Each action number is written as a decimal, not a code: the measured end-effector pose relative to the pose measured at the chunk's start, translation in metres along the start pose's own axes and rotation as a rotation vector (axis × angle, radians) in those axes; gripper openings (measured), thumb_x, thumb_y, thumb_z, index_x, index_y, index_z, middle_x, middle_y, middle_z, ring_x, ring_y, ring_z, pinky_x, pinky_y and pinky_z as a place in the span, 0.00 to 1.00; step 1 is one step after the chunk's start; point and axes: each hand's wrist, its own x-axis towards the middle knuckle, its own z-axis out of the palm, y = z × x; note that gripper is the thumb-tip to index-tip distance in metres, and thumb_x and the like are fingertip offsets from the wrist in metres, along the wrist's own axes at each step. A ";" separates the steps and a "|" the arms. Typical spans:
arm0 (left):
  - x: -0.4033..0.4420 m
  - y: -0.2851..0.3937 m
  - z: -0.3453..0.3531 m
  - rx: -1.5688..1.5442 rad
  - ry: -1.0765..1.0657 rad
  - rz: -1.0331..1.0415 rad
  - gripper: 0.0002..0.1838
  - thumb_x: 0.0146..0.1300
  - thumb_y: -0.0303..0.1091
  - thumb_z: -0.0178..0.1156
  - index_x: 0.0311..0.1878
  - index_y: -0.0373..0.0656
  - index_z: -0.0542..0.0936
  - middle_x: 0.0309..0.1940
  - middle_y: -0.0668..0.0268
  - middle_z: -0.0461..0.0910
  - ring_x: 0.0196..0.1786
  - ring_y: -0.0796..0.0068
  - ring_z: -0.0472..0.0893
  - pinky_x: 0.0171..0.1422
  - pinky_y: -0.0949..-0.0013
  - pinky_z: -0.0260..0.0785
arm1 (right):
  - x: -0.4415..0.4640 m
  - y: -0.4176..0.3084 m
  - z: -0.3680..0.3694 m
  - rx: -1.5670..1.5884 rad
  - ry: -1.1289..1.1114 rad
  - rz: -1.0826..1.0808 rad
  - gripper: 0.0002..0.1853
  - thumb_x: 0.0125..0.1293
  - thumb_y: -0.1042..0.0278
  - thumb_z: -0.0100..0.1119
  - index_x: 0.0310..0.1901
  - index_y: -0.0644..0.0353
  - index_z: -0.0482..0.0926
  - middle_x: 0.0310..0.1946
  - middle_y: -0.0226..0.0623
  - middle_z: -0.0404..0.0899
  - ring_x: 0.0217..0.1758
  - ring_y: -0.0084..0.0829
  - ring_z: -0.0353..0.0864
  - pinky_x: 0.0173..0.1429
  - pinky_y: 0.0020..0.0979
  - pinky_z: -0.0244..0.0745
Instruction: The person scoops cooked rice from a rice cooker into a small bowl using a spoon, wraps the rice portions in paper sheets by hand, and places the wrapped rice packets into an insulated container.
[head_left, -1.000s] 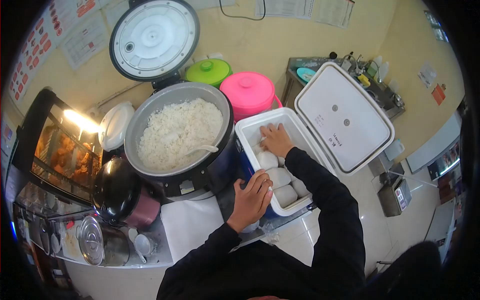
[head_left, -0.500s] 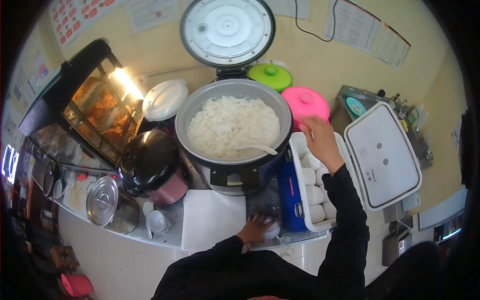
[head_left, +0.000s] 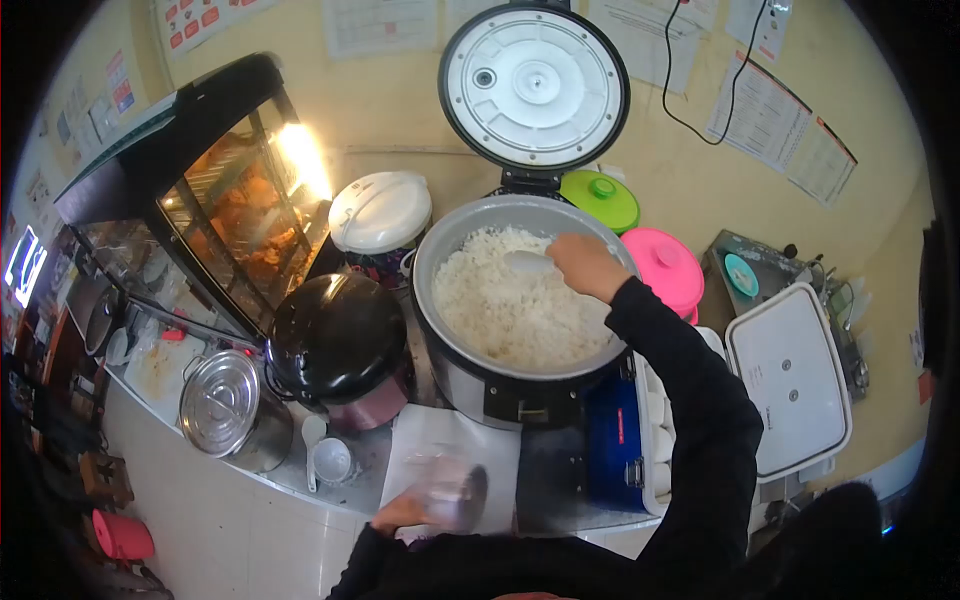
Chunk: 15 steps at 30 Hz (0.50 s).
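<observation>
Two bare hands, black sleeves, both busy at the counter [head_left: 550, 480]. Right hand [head_left: 590, 265]: over the far right part of the open rice cooker [head_left: 425, 275], fingers closed on one end of a white paddle [head_left: 528, 262]. Paddle lies against the white rice [head_left: 510, 320], inside the rim. Cooker lid [head_left: 535, 85] raised, standing behind the pot.

Left hand [head_left: 402, 512]: low, near the body, fingers bent round the left side of a container [head_left: 452, 492]. Container tilted, mouth toward the right, blurred; contents cannot be told. It is above a white sheet [head_left: 425, 432] in front of the cooker; contact between the two unclear.

Right of the cooker: blue cooler [head_left: 612, 440], lid [head_left: 790, 385] swung open, rounded white bundles [head_left: 661, 442] inside, partly behind the right sleeve. Just behind, a pink lid [head_left: 662, 268] and a green lid [head_left: 600, 198].

Left of the sheet: small cup [head_left: 332, 460], white spoon [head_left: 313, 432] beside it, then lidded steel pot [head_left: 220, 405]. Dark-lidded pink pot [head_left: 337, 335] beside the cooker.
</observation>
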 end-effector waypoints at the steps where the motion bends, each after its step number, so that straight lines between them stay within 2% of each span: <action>1: -0.017 0.038 -0.008 -0.222 0.124 -0.127 0.49 0.41 0.43 0.83 0.67 0.38 0.70 0.67 0.57 0.70 0.67 0.65 0.71 0.70 0.62 0.65 | 0.016 0.004 0.012 -0.036 0.082 -0.053 0.12 0.59 0.71 0.62 0.46 0.52 0.84 0.37 0.41 0.81 0.41 0.45 0.84 0.41 0.47 0.77; 3: -0.032 0.049 -0.030 -0.275 0.313 -0.154 0.49 0.41 0.42 0.83 0.67 0.38 0.70 0.66 0.57 0.70 0.66 0.65 0.71 0.69 0.62 0.65 | 0.046 0.004 0.025 -0.108 0.244 -0.158 0.15 0.61 0.73 0.58 0.50 0.50 0.83 0.40 0.38 0.79 0.40 0.43 0.84 0.40 0.46 0.76; 4: -0.037 0.051 -0.039 -0.283 0.398 -0.153 0.49 0.41 0.42 0.83 0.67 0.38 0.70 0.66 0.57 0.70 0.66 0.66 0.71 0.69 0.62 0.65 | 0.057 -0.005 0.012 -0.013 0.149 -0.147 0.10 0.68 0.69 0.50 0.45 0.57 0.80 0.48 0.41 0.79 0.46 0.44 0.83 0.47 0.47 0.76; 7: -0.044 0.048 -0.060 -0.301 0.605 -0.144 0.50 0.40 0.42 0.83 0.67 0.37 0.69 0.65 0.57 0.71 0.65 0.66 0.72 0.68 0.62 0.66 | 0.084 -0.009 0.028 -0.058 0.136 -0.285 0.11 0.64 0.71 0.53 0.45 0.55 0.82 0.48 0.37 0.79 0.44 0.44 0.83 0.46 0.46 0.76; 9: -0.050 0.044 -0.067 -0.303 0.694 -0.151 0.50 0.40 0.42 0.83 0.67 0.37 0.69 0.64 0.57 0.71 0.65 0.66 0.72 0.68 0.63 0.66 | 0.089 -0.007 0.041 0.010 0.083 -0.304 0.12 0.61 0.72 0.55 0.45 0.54 0.83 0.46 0.36 0.79 0.43 0.45 0.83 0.45 0.47 0.76; 13: -0.057 0.038 -0.069 -0.305 0.784 -0.162 0.51 0.39 0.41 0.84 0.67 0.37 0.69 0.63 0.58 0.72 0.64 0.66 0.73 0.67 0.63 0.67 | 0.080 -0.003 0.041 0.087 -0.031 -0.334 0.22 0.56 0.78 0.52 0.51 0.49 0.84 0.39 0.35 0.75 0.40 0.42 0.82 0.39 0.44 0.75; 15: -0.052 0.037 -0.070 -0.300 0.798 -0.147 0.51 0.39 0.41 0.84 0.67 0.37 0.68 0.63 0.58 0.73 0.64 0.66 0.73 0.67 0.63 0.67 | 0.065 -0.009 0.027 0.105 -0.133 -0.292 0.23 0.55 0.78 0.51 0.52 0.50 0.84 0.40 0.36 0.75 0.43 0.42 0.82 0.40 0.45 0.75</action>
